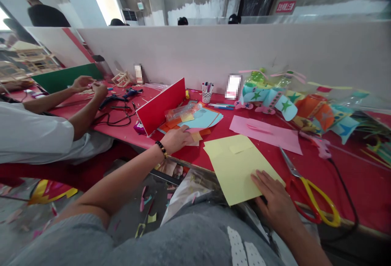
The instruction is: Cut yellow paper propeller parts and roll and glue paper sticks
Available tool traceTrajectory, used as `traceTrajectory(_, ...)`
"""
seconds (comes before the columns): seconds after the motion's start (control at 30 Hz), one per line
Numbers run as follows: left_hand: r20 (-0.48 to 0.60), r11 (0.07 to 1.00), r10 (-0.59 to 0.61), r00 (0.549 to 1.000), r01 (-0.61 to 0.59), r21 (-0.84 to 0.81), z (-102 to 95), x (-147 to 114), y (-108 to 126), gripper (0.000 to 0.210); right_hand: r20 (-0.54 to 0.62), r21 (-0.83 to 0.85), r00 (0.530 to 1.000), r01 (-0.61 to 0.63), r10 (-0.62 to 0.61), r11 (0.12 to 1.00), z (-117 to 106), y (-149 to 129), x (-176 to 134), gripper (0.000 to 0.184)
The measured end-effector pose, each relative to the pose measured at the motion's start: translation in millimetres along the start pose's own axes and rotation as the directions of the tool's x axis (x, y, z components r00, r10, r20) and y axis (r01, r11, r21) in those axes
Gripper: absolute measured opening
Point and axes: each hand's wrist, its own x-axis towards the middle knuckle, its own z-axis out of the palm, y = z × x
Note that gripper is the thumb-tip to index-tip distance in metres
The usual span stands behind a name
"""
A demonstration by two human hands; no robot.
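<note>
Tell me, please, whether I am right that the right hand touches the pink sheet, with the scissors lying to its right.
Not the pink sheet: in the head view the right hand touches the yellow sheet, with the scissors lying to its right.

The table (pixel 369 192) is red. A yellow sheet (pixel 232 172) lies at the front — one end pokes out past the edge. Behind it lies a pink sheet (pixel 275 139). Scissors (pixel 297 173) and a pink glue gun (pixel 319 146) lie to the right. At the back are bottles (pixel 256 93) dressed in paper, a cup (pixel 207 96) of pens and loose pens (pixel 221 106). A red board (pixel 163 109) stands farther left — a paper pile (pixel 210 119) beside it.
</note>
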Motion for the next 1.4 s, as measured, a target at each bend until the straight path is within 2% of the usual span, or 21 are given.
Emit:
traceTrajectory(0.23,-0.099,0.979,-0.190,0.977,0.181,-0.094,0.8,2.5,-8.0,0.049,-0.032,-0.004,0.999,0.012,-0.012,1.000,0.1,-0.7,-0.4,0.045)
traceTrajectory(0.43,-0.131,0.960,-0.268,0.955,0.252,-0.124,7.9,8.8,-16.6,0.022,-0.012,-0.006,1.000,0.001,-0.001,1.000,-0.8,-0.6,-0.3,0.046)
traceTrajectory(0.67,-0.174,0.954,-0.295,0.940,0.281,-0.100,10.4,7.9,-15.3,0.019,0.011,0.003,1.000,-0.012,0.012,1.000,-2.2,-2.2,-0.2,0.047)
traceTrajectory(0.83,-0.154,0.972,-0.233,0.960,0.228,-0.051,13.8,3.9,4.4,0.013,0.001,0.000,1.000,-0.021,0.021,1.000,-1.7,-3.8,0.0,0.047)
traceTrajectory(1.0,-0.134,0.989,-0.149,0.980,0.145,-0.041,6.4,-1.9,32.9,0.022,0.001,0.002,1.000,0.000,0.000,1.000,-6.7,-11.4,2.4,0.046)
traceTrajectory(1.07,-0.163,0.995,-0.072,0.984,0.060,-0.079,1.9,-6.4,49.1,0.030,-0.002,0.000,1.000,-0.015,0.015,1.000,-11.0,-16.6,3.5,0.044)
traceTrajectory(1.13,-0.159,0.982,0.083,0.984,-0.107,-0.153,1.0,-10.7,66.5,0.037,-0.003,-0.007,0.999,-0.037,0.037,0.999,-14.8,-22.1,4.4,0.043)
traceTrajectory(1.2,-0.130,0.955,0.196,0.972,-0.219,-0.198,5.3,-12.6,82.3,0.041,0.002,-0.015,0.999,-0.054,0.054,0.998,-17.4,-26.9,4.9,0.042)
traceTrajectory(1.27,-0.101,0.948,0.221,0.970,-0.238,-0.211,13.1,-10.2,93.8,0.046,0.012,-0.019,0.998,-0.061,0.061,0.998,-19.0,-30.6,5.0,0.041)
traceTrajectory(1.4,-0.087,0.963,0.164,0.983,-0.179,-0.203,24.5,6.0,104.5,0.049,0.028,-0.022,0.997,-0.068,0.069,0.997,-21.9,-35.2,5.4,0.039)
